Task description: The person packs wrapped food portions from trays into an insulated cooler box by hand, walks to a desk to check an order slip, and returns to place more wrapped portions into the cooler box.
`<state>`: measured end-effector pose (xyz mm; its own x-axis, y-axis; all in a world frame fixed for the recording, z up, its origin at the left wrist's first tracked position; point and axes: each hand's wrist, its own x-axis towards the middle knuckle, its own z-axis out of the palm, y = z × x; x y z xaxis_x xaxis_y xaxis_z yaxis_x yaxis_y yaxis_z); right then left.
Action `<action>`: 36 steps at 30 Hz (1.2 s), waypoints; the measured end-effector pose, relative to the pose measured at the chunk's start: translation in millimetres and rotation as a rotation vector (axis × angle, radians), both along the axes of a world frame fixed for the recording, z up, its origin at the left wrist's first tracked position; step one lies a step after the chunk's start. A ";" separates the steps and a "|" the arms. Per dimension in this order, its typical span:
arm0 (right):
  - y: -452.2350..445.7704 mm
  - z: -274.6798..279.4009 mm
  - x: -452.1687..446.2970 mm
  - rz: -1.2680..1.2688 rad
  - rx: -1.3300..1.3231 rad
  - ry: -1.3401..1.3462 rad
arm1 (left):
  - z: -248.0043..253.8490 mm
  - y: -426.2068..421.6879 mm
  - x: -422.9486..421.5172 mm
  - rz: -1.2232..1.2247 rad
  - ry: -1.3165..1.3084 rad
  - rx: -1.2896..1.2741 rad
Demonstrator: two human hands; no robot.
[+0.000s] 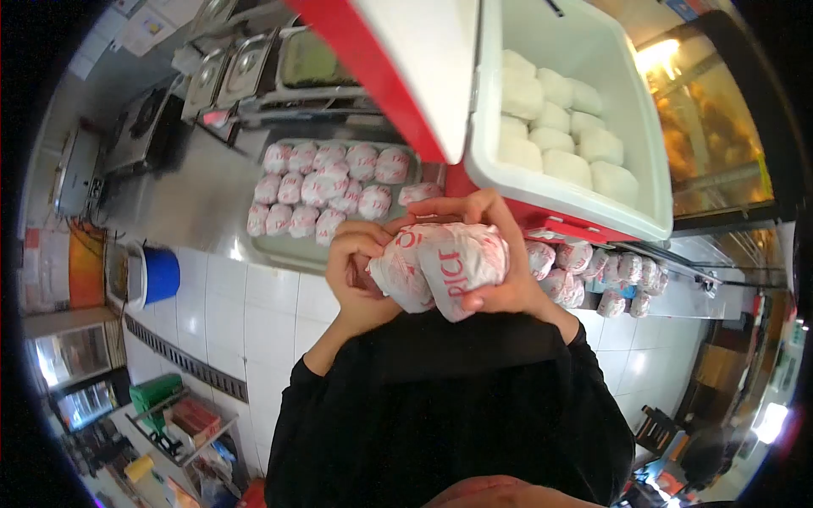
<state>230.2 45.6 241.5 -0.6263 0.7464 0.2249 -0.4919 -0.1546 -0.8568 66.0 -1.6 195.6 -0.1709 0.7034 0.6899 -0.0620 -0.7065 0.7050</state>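
In front of my chest, two paper-wrapped rice packs are pressed side by side; red "RICE" lettering shows on the right rice pack. My left hand is closed around the left rice pack. Around the right one, the fingers and thumb of my right hand are wrapped. Just beyond my hands, a tray bears rows of similar wrapped packs, with a few stacked on top. A red and white cooler stands open at the right, holding several rounded white bundles.
The cooler's raised lid leans over the counter's back. More wrapped packs lie right of my hands, below the cooler. Metal food pans stand at the back left. A lit glass display case is at far right; a blue bin is at left.
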 end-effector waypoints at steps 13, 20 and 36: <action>-1.1 59.0 52.1 -0.674 0.901 0.205 | 102.6 19.9 112.4 -0.434 -0.468 -0.136; 26.5 159.4 111.5 -0.179 1.023 -0.565 | 100.4 53.2 113.9 -0.852 -0.485 -0.126; 329.2 147.3 102.4 0.020 0.392 -1.208 | 126.3 108.6 89.5 -0.299 1.034 0.105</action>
<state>332.6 374.8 388.8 -0.5967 0.7473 -0.2924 0.6309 0.2117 -0.7464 155.4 107.0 321.9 0.6972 0.5492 0.4607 0.3484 -0.8213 0.4517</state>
